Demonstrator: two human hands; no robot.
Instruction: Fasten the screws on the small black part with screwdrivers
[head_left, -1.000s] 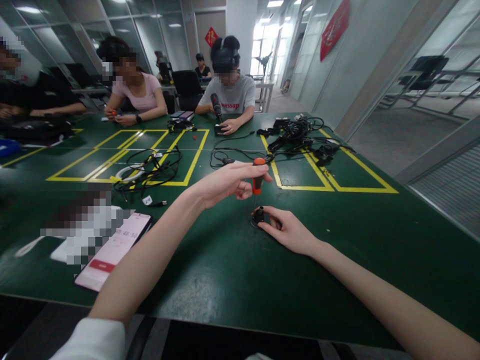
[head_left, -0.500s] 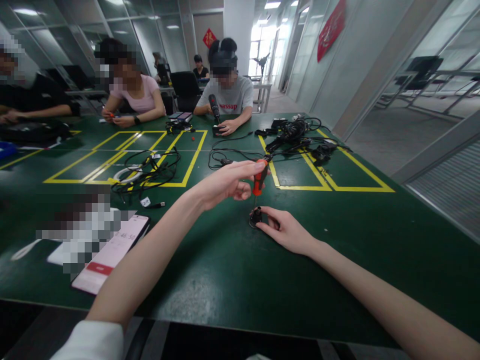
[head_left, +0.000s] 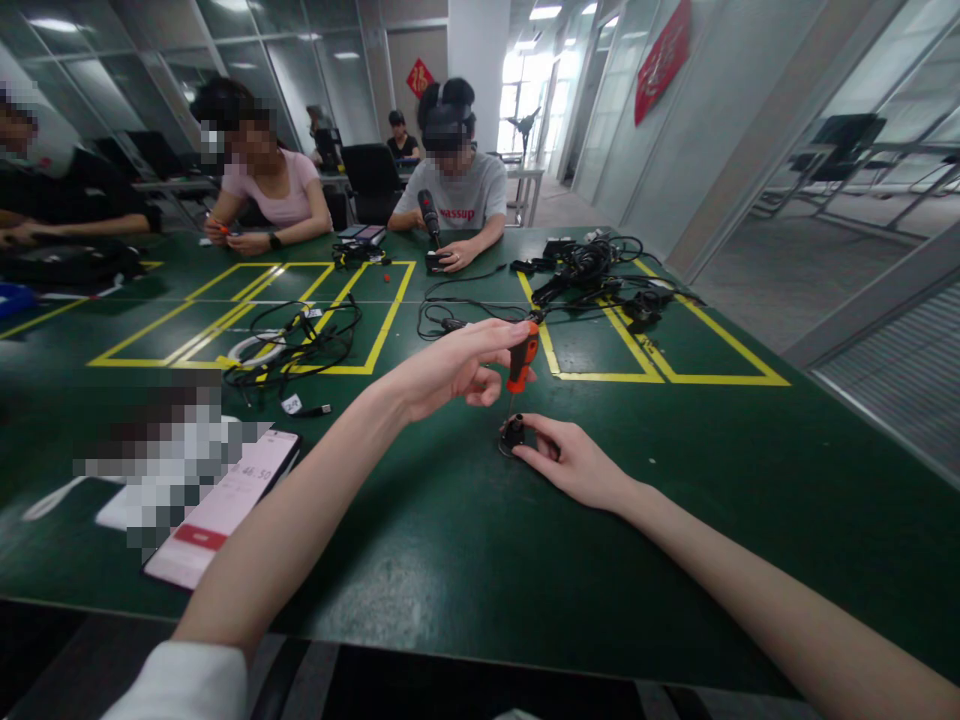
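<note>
My left hand (head_left: 465,372) is closed around the orange-and-black handle of a screwdriver (head_left: 522,358), its index finger stretched over the top. The screwdriver stands nearly upright, and its thin shaft points down at a small black part (head_left: 513,436) on the green table (head_left: 420,520). From the right, my right hand (head_left: 559,455) pinches this black part between thumb and fingers. Whether the tip touches the part is too small to tell.
A phone (head_left: 225,500) lies at the left. Black cables (head_left: 300,340) lie left of centre, and a larger cable bundle (head_left: 592,270) sits at the back right. Across the table, a person holds a power drill (head_left: 428,213); other people sit farther left.
The screwdriver handle has turned a little, showing more of its black side, and its top has shifted slightly right. My right hand and the black part stay in place.
</note>
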